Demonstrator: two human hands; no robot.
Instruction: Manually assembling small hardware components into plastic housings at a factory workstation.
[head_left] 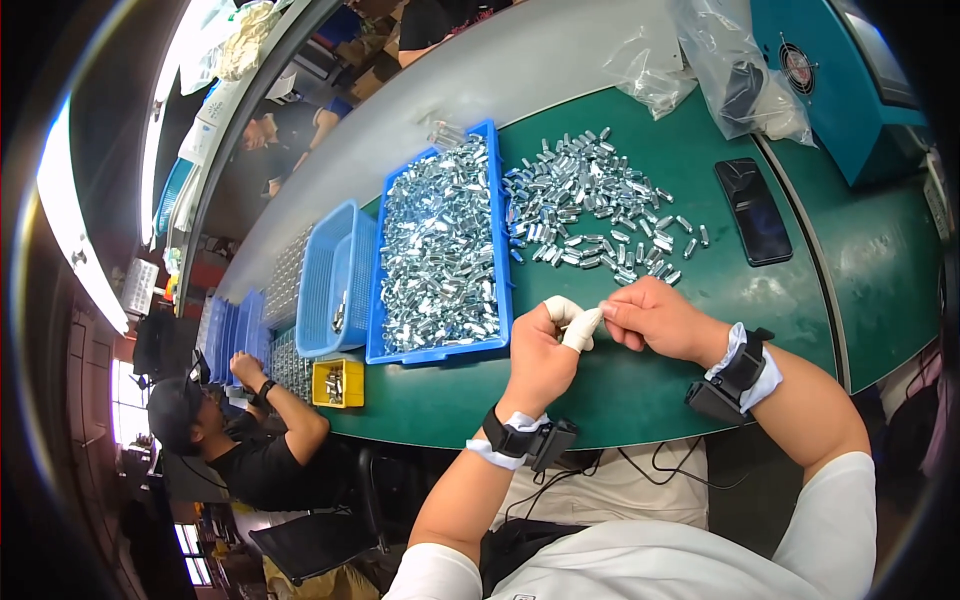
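Note:
My left hand (543, 350) is above the green tabletop, with white finger covers (581, 328) on its thumb and forefinger. Its fingers are curled, and their inner side is hidden. From the right, my right hand (655, 318) meets it, thumb and forefinger pinched on the tip of one white cover. Beyond both hands lies a loose heap of small shiny metal cylinders (590, 200). To the left of the heap, a blue tray (503, 250) is filled with many more such pieces.
A light blue basket (325, 270) and a small yellow bin (352, 385) with metal parts stand left of the tray. At right are a black phone (752, 210), plastic bags (715, 70) and a teal machine (850, 110). A co-worker (250, 430) sits at far left.

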